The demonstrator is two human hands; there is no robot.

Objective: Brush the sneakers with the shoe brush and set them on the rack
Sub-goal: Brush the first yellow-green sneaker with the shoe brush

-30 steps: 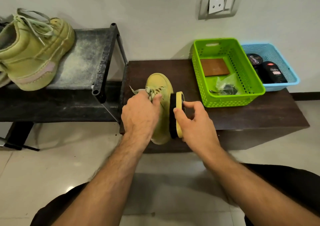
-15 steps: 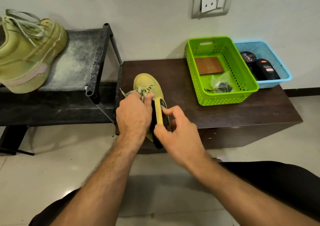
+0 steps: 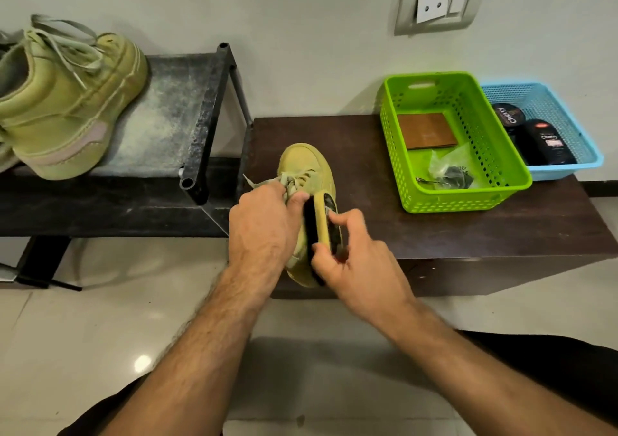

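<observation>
- While 1 sneaker (image 3: 72, 101) already sits on the rack (image 3: 174, 114) at left, the second sneaker (image 3: 306, 168) stands on the dark tabletop (image 3: 351, 154), toe toward the wall, heel hanging past the near edge.
- Left hand (image 3: 262, 225): fingers curled over the laces and collar, thumb against the tongue side; it grips the shoe and steadies it.
- Right hand (image 3: 354, 261): pinches the shoe brush (image 3: 326, 221) by its yellow back, thumb at the near end, forefinger on top; dark bristles face left and lie against the shoe's right flank.
- Step in hand, as I judge it: brushing the second sneaker, right side, roughly mid-length to heel.
- Toe and left flank: cannot tell whether they are brushed.
- Next move likely calls for firm strokes along the flank with the left hand's grip kept tight, since the overhanging heel could tip off the edge.
- After that: put the brush down, lift the shoe, set it on the rack beside its mate, where bare shelf shows.
- Also on the tabletop: a green basket (image 3: 394, 154) and a blue basket (image 3: 588, 158) holding polish tins, both well apart from the hands.
</observation>
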